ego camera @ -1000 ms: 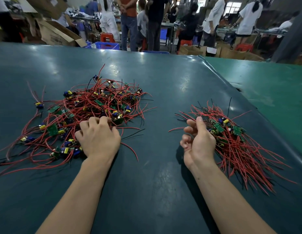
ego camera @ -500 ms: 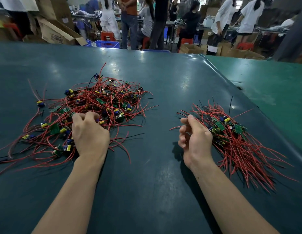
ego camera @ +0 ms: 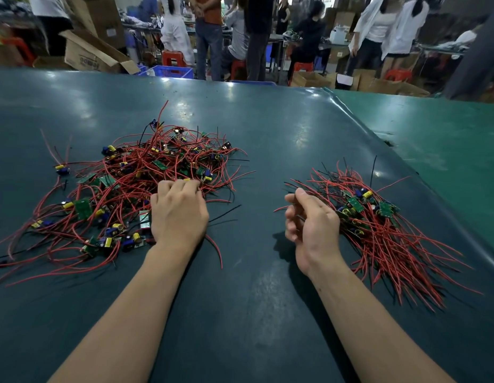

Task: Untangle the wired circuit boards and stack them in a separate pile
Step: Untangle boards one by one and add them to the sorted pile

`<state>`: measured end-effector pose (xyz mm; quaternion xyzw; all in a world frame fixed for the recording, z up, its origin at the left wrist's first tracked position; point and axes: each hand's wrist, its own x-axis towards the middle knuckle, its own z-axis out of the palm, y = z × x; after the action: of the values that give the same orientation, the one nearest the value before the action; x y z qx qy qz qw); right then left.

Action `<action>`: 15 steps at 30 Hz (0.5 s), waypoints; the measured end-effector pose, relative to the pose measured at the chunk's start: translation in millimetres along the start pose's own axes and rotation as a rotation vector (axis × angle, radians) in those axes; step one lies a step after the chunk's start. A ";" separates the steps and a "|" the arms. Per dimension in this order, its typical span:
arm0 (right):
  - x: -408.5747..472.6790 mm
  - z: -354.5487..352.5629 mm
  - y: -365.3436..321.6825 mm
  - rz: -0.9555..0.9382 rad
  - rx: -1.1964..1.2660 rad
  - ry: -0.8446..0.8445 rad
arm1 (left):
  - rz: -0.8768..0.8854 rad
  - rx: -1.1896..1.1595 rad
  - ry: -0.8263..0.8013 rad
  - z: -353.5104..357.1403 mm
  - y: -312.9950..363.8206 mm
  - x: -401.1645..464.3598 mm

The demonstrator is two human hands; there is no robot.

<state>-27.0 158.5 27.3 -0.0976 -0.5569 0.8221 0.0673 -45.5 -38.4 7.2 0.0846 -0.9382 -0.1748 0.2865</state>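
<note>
Left hand (ego camera: pixel 179 214) sits palm-down on the near right edge of the tangled pile (ego camera: pixel 129 194) of red-wired circuit boards, fingers curled down into the wires; looks like it grips or picks at a board near the fingertips (ego camera: pixel 185 185), but the exact board is hidden under the knuckles. Right hand (ego camera: pixel 312 222) hovers over the counter (ego camera: pixel 254 299) just beside the sorted pile (ego camera: pixel 378 225), fingers loosely curled and apart, and I cannot tell whether a thin dark wire is between them; it reads as relaxed and empty. Sorted pile lies on the right with wires roughly combed toward the near right; tangled heap is well apart on the left, much bigger, so the task looks early. Step in hand, as a judgement: pull one board free of the tangle. To do it well, take the green board itself rather than a wire, lift slowly, let the other hand hold down or comb off snagging leads, avoid yanking since soldered leads could tear; then lay it on the right pile with wires in line with the rest. Writing: a cardboard box (ego camera: pixel 93 53) past the counter's far edge has dark print, too blurred to read; no brand or label legible on boards or capacitors
</note>
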 end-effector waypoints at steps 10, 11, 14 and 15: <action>1.1 -0.3 -0.3 0.023 0.007 -0.025 | -0.081 0.081 -0.006 -2.0 -5.6 3.1; 0.9 -0.5 -0.2 0.024 0.008 -0.024 | -0.065 0.045 0.033 -2.6 -5.4 1.6; 0.4 -0.7 -0.2 0.024 -0.005 -0.019 | -0.052 -0.079 0.211 -6.6 0.0 -4.3; 0.3 -1.1 -0.1 0.024 -0.016 -0.019 | -0.053 -0.120 0.285 -9.3 1.8 -5.4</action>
<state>-27.0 159.6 27.0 -0.0969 -0.5628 0.8193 0.0513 -35.9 -37.9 12.3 0.1158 -0.8734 -0.2243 0.4165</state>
